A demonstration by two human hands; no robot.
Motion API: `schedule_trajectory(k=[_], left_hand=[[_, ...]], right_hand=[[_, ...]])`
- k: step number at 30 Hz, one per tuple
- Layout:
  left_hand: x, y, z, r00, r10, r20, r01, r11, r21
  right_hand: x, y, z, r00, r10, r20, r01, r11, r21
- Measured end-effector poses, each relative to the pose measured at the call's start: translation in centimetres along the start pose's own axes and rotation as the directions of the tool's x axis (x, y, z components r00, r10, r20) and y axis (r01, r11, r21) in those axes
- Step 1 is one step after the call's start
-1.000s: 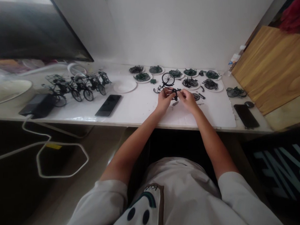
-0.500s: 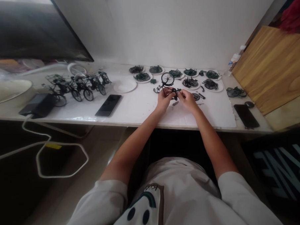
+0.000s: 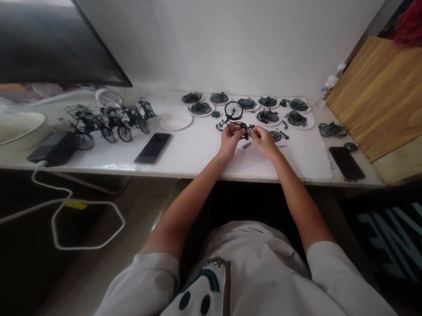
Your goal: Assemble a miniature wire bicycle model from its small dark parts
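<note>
Above the white table, my left hand (image 3: 229, 138) is closed round a dark model bicycle frame (image 3: 245, 129) that has one spoked wheel (image 3: 233, 111) on it, pointing up and away from me. My right hand (image 3: 263, 137) pinches at the right side of the same frame; any small part between its fingertips is too small to name. A loose spoked wheel (image 3: 275, 135) and a short dark strip (image 3: 284, 134) lie just right of my right hand. A small pointed piece (image 3: 247, 145) lies below the frame, between my hands.
Several white plates of dark bicycle parts (image 3: 268, 116) line the back. Assembled model bicycles (image 3: 109, 121) stand at left, near a bare plate (image 3: 176, 121), a phone (image 3: 152, 148) and a black power adapter (image 3: 54, 147). At right are another phone (image 3: 347, 163) and a wooden board (image 3: 388, 91).
The model bicycle's wheel has tilted slightly to the left, and my left hand has shifted a little with it. My right hand stays at the frame.
</note>
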State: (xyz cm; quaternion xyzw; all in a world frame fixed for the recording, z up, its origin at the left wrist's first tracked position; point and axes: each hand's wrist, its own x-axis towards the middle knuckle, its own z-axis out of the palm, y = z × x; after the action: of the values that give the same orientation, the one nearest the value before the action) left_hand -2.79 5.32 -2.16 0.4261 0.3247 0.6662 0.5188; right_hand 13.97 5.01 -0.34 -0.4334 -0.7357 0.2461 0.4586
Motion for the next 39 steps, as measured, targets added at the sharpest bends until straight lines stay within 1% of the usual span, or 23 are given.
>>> schedule_trajectory(k=[4,9,15,20,22,27,31,34,37,39], left_hand=[[0.2,-0.3,-0.1,1.000,0.010,-0.007,-0.010,1.000,-0.020],[0.1,-0.1,0.0,1.000,0.016,-0.002,-0.016,0.999,-0.028],[0.0,0.0,0.1,0.999,-0.031,0.018,0.033,0.996,-0.084],[0.0,0.0,0.0,0.999,-0.029,0.039,0.033,0.993,-0.110],[0.0,-0.1,0.0,0.999,-0.019,0.035,0.022,0.996,-0.086],[0.0,-0.4,-0.1,0.999,0.037,0.036,-0.037,0.999,0.024],[0.1,-0.7,-0.2,0.991,0.137,0.010,-0.137,0.980,0.144],[0.2,-0.9,-0.2,0.981,0.191,0.000,-0.188,0.961,0.203],[0.0,-0.9,-0.1,0.979,0.205,-0.005,-0.198,0.952,0.232],[-0.1,-0.9,0.1,0.979,0.202,-0.017,-0.192,0.950,0.245]], right_hand=[[0.0,-0.1,0.0,1.000,0.009,0.011,-0.009,1.000,-0.002],[0.0,-0.3,-0.2,0.999,0.006,0.044,-0.006,1.000,0.000],[0.0,-0.3,-0.2,0.998,0.002,0.055,-0.001,1.000,-0.003],[-0.1,-0.2,-0.1,0.999,-0.004,0.049,0.004,1.000,0.000],[-0.1,-0.1,-0.1,0.999,0.006,0.042,-0.006,1.000,-0.003],[0.1,0.3,-0.1,0.999,0.030,-0.021,-0.029,1.000,0.006],[0.1,0.9,-0.2,0.998,0.043,-0.035,-0.045,0.998,-0.047],[0.2,1.0,-0.2,0.999,-0.016,-0.036,0.014,0.998,-0.058],[0.4,0.9,-0.3,0.991,-0.120,-0.052,0.115,0.990,-0.079],[0.6,1.0,-0.4,0.988,-0.139,-0.072,0.132,0.986,-0.098]])
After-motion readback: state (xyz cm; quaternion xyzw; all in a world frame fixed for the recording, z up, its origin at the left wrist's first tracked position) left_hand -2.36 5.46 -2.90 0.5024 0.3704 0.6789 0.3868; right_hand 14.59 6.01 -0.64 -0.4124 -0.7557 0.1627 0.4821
